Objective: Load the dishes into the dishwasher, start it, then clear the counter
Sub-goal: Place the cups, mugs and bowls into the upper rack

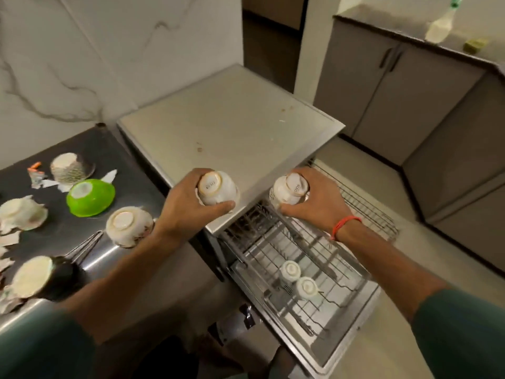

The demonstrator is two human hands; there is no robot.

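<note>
Two upturned bowls held over the dishwasher.
Left grip (188, 198) clasps one bowl (217, 188); right grip (314, 201) clasps another bowl (288, 190) above the rack (355, 201).

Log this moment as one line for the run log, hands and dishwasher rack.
left hand: holds white bowl upside down | right hand: holds white cup upside down | lower rack: pulled out, two cups inverted

Home kitchen. Evidence: open dishwasher (276, 187) with wire rack (314, 263) pulled out, dark counter (114, 149) carrying upturned bowls (128, 225), marble-look wall (82, 64), grey base cabinets (396, 91) under a second countertop (410, 31).
</note>
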